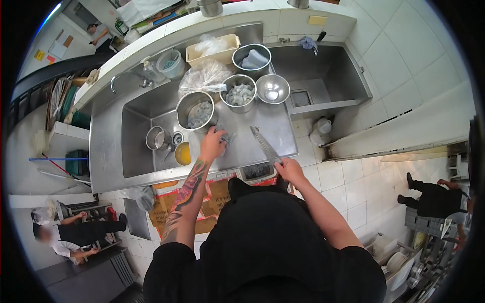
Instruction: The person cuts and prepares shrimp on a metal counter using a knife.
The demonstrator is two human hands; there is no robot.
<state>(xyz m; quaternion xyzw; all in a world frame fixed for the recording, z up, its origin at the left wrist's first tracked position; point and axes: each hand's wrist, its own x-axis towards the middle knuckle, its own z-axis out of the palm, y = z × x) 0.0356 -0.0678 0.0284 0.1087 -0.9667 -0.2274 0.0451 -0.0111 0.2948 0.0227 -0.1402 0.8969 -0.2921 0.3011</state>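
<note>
My right hand [290, 170] grips the handle of a kitchen knife [264, 143], its broad blade pointing away over the steel counter [252, 160]. At the counter beside the sink, my left hand [213, 144] has its fingers closed on grey raw shrimp [228, 139]; how many is hard to make out. Just beyond that hand stands a steel pot [181, 107] with grey shrimp in it. A second steel pot [251, 107] behind it also holds shrimp. To its right sits a shiny steel bowl [273, 90].
A sink [136, 131] at the left holds a small pot [156, 138] and a bowl of yellow liquid [183, 153]. Behind the pots are a plastic bag [203, 77], a cream tub [234, 41] and another pot [261, 49]. Other people [88, 227] stand at left, right and far back.
</note>
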